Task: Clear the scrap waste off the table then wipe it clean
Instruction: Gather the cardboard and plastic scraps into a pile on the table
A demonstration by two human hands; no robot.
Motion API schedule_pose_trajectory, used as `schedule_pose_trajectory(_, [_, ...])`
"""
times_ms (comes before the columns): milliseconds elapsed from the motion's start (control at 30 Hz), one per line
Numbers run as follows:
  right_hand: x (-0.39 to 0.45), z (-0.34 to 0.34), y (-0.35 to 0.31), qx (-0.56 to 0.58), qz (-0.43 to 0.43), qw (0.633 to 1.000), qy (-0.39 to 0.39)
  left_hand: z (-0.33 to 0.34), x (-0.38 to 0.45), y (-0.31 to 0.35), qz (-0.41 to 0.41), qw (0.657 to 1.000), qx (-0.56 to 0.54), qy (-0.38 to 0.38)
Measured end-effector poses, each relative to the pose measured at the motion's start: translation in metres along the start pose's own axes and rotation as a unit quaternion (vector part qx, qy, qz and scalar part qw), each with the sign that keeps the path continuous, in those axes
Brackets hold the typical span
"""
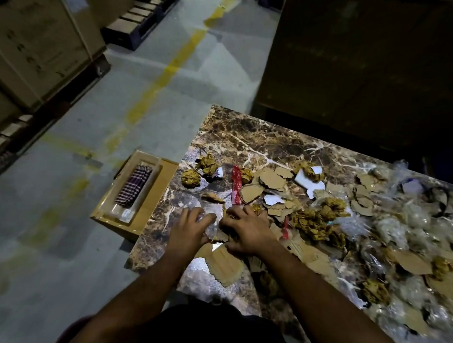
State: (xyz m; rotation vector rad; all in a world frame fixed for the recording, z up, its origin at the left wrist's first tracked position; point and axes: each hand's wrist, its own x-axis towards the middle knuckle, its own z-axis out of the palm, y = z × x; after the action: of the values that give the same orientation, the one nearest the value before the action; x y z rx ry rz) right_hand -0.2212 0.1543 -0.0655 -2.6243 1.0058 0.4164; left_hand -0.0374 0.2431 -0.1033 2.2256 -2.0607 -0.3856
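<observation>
Near the counter's [230,134] left edge, the left hand's [190,226] grip curls on a clear crumpled plastic scrap [213,223]; the right hand [245,229] lies spread, pressing torn brown cardboard scraps [223,264]. A red printed wrapper [236,184] lies beyond, its writing unreadable.

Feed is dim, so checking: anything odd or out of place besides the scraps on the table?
One thing: a checked cloth lies on a cardboard box on the floor left of the table, not on the tabletop. Both hands, left and right, are gathering scraps. Nothing looks spilled or broken.
</observation>
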Motion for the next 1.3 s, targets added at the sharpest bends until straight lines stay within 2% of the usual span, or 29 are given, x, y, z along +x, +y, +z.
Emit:
schedule_pose_trajectory(167, [-0.003,0.011,0.006,0.053,0.015,0.997,0.044,0.01,-0.003,0.018,-0.015,0.998,-0.05,0.024])
schedule_pose_trajectory(267, [-0.005,0.011,0.013,0.115,0.017,0.991,0.073,0.013,0.0,0.025,-0.045,0.991,-0.118,0.035])
schedule_pose_trajectory(400, [-0.014,0.002,0.033,0.229,0.004,0.962,0.151,-0.002,0.005,0.049,-0.09,0.954,-0.273,0.082])
schedule_pose_trajectory(500, [-0.028,-0.012,0.046,0.289,0.021,0.931,0.222,-0.019,0.017,0.074,-0.111,0.909,-0.384,0.116])
schedule_pose_trajectory(567, [-0.039,-0.024,0.057,0.33,0.034,0.904,0.27,-0.026,0.033,0.09,-0.088,0.896,-0.416,0.129])
schedule_pose_trajectory(700, [-0.069,-0.043,0.083,0.386,0.056,0.846,0.365,-0.04,0.063,0.135,-0.032,0.893,-0.431,0.127])
schedule_pose_trajectory(800, [-0.083,-0.055,0.096,0.399,0.078,0.81,0.422,-0.057,0.078,0.166,0.0,0.872,-0.466,0.149])
schedule_pose_trajectory(900, [-0.107,-0.056,0.124,0.394,0.115,0.78,0.472,-0.066,0.092,0.21,0.064,0.843,-0.518,0.131])
schedule_pose_trajectory(967, [-0.121,-0.048,0.142,0.394,0.155,0.772,0.474,-0.055,0.103,0.233,0.069,0.833,-0.54,0.099])
schedule_pose_trajectory(1067, [-0.13,-0.025,0.158,0.386,0.227,0.781,0.436,-0.026,0.11,0.255,0.004,0.814,-0.579,0.05])
schedule_pose_trajectory(1133, [-0.133,-0.007,0.168,0.371,0.269,0.789,0.409,-0.008,0.11,0.271,-0.031,0.816,-0.577,0.027])
schedule_pose_trajectory(1200, [-0.133,0.005,0.172,0.353,0.281,0.801,0.393,0.007,0.106,0.28,-0.053,0.823,-0.566,0.013])
schedule_pose_trajectory(1300, [-0.132,0.013,0.173,0.322,0.284,0.829,0.357,0.03,0.1,0.286,-0.103,0.81,-0.577,-0.002])
